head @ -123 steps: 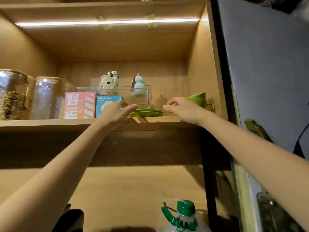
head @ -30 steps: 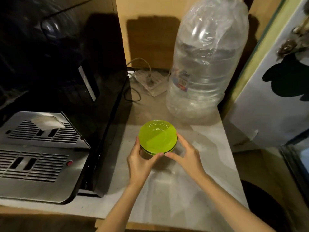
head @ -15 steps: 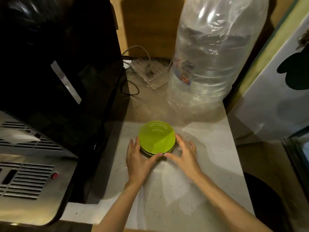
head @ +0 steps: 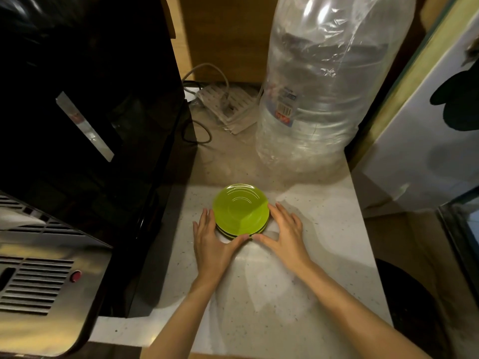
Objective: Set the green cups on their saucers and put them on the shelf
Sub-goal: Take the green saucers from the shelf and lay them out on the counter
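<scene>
A stack of bright green saucers [head: 239,209] rests on the pale speckled counter [head: 311,255]. My left hand [head: 211,240] lies flat on the counter against the stack's left side, fingers stretched forward and thumb tucked at the near rim. My right hand [head: 283,233] mirrors it on the right side, its thumb meeting the left one at the front of the stack. Both hands touch the stack's edge without lifting it. No green cup and no shelf is in view.
A black and steel coffee machine [head: 77,177] fills the left side, close to the saucers. A big clear water bottle [head: 324,86] stands behind them, with a power strip and cables [head: 223,104] at the back. The counter ends at a white panel [head: 427,125] on the right.
I took the saucer stack from the upper shelf and lowered it onto the counter. Over the last second my hands flattened beside it as it came to rest.
</scene>
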Motion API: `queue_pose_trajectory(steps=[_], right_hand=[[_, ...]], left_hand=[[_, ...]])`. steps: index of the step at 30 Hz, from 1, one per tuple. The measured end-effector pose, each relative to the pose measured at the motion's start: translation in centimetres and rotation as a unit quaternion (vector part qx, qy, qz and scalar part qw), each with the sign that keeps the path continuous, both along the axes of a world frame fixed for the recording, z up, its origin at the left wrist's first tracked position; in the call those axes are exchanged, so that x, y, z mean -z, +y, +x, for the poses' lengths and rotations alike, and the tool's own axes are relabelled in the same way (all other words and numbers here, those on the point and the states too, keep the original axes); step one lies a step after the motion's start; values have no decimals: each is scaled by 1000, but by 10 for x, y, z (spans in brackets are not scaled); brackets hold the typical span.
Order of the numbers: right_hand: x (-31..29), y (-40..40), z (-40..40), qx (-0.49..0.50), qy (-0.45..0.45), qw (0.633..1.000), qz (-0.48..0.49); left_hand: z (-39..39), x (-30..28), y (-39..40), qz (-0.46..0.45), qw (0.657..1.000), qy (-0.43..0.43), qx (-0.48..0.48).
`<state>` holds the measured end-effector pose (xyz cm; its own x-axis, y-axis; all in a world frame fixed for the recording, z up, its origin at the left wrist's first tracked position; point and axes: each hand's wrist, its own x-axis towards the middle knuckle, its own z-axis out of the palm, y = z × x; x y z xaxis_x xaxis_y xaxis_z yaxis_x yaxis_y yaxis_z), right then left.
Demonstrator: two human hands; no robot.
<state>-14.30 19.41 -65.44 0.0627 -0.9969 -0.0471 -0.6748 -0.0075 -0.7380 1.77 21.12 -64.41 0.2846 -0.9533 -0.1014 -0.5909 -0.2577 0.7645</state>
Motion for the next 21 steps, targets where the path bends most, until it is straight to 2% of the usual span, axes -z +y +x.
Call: queue_pose_trajectory(steps=[7, 13, 16, 21], right_hand=[[-3, -12, -9, -9, 43, 999, -7], [-13, -38, -13, -109, 140, 984, 30], [-12, -40, -13, -126, 138, 981, 44], [-11, -40, -13, -124, 159, 979, 12]], left_hand=[[14, -3, -4, -16, 999, -16, 33], [28, -8, -21, 27, 990, 4, 141], [26, -8, -22, 12, 989, 18, 143], [25, -11, -26, -7, 991, 27, 131]])
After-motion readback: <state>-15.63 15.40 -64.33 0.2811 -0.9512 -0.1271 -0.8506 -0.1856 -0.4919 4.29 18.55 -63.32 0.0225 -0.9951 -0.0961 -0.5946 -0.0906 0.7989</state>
